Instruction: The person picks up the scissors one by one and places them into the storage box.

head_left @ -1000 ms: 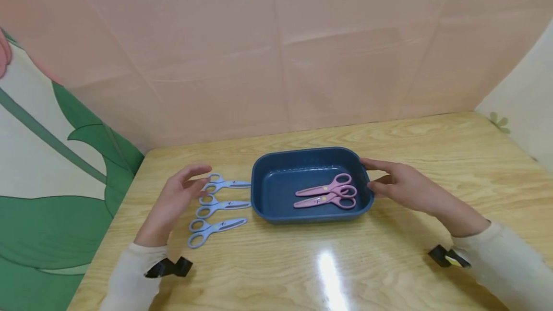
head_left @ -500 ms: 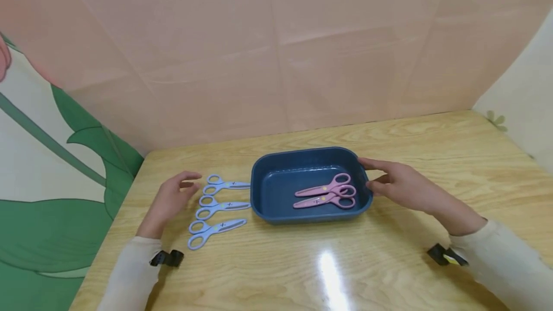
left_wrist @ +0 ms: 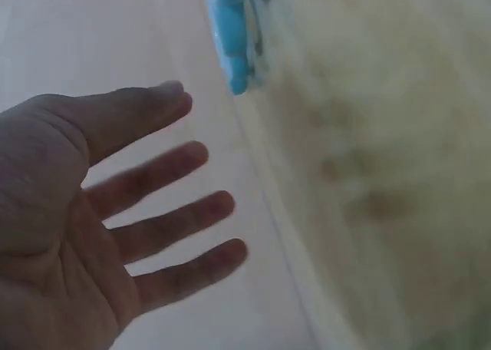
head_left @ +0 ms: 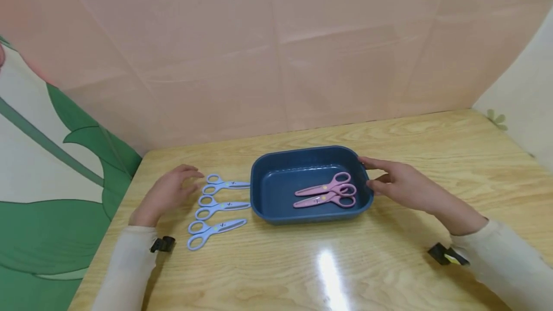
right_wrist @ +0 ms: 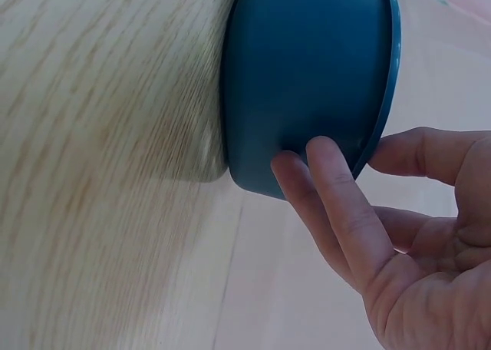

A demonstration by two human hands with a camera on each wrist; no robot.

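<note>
In the head view, a dark blue rectangular tub (head_left: 281, 193) holds two pink scissors (head_left: 324, 188), lying side by side toward its right end. Three light blue scissors lie to the tub's left, handles leftward: a back pair (head_left: 224, 185), a middle pair (head_left: 222, 206) and a front pair (head_left: 216, 229). The back two reach the tub's left wall with their tips. My left hand (head_left: 170, 191) hovers just left of the handles, fingers spread and holding nothing. Extended fingers of my right hand (right_wrist: 414, 235) touch the tub's outer right end, with a digit at the rim.
A wood-grain table (head_left: 276, 263) bears everything, with a bright light reflection near its front. Behind it hangs a pinkish sheet (head_left: 276, 52). A wall with green leaf pictures (head_left: 39, 234) stands at the left, and a pale wall (head_left: 522, 76) at the right.
My left hand has drawn back leftward from the light blue scissors' handles. The right hand stays at the tub's end, and the scissors and tub keep their places.
</note>
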